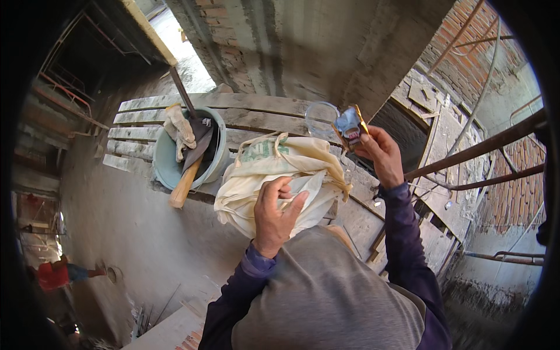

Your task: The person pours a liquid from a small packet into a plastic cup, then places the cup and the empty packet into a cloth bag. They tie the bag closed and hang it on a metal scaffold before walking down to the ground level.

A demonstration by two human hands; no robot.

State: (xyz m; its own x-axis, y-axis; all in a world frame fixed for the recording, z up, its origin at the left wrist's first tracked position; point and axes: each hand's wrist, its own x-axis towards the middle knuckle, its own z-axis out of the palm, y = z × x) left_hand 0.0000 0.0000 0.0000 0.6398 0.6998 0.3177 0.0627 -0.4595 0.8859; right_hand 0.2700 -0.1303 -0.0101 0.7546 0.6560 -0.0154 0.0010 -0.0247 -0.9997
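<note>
My right hand (382,154) is raised with its fingers closed on a small packet (350,125), shiny blue with gold and dark parts. Just left of the packet, a clear round cup (321,118) shows its rim above the planks. My left hand (274,214) is over the near side of a cream cloth sack (262,162) with green print. Its fingers are bent, its thumb stands apart, and nothing shows between them. The sack lies crumpled on the planks in front of me; what is inside is hidden.
A pale blue bucket (162,160) at the left holds a trowel (197,153) with a wooden handle and a work glove (179,131). Wooden planks (256,119) form the platform. Metal bars (484,146) cross at the right. A person in red (52,275) is far left.
</note>
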